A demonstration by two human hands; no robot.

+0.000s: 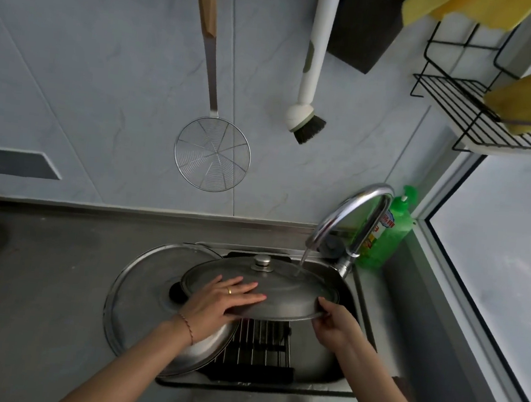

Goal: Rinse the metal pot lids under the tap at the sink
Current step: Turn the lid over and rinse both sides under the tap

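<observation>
A domed steel pot lid with a round metal knob (281,291) is held tilted over the sink, under the running tap.

Water from the curved chrome tap (350,215) strikes the lid's far right side near the knob. The left hand (225,297) lies flat on the lid's top, fingers straight and together, while the right hand (333,321) grips the near right rim with curled fingers. A larger flat round metal lid with a dark knob (142,292) leans at the left of the steel sink (359,294), over a dark slatted rack (260,343). I judge rinsing is under way on the first lid, with the larger one likely left to do. A green dish-soap bottle (387,232) stands behind the tap.
</observation>
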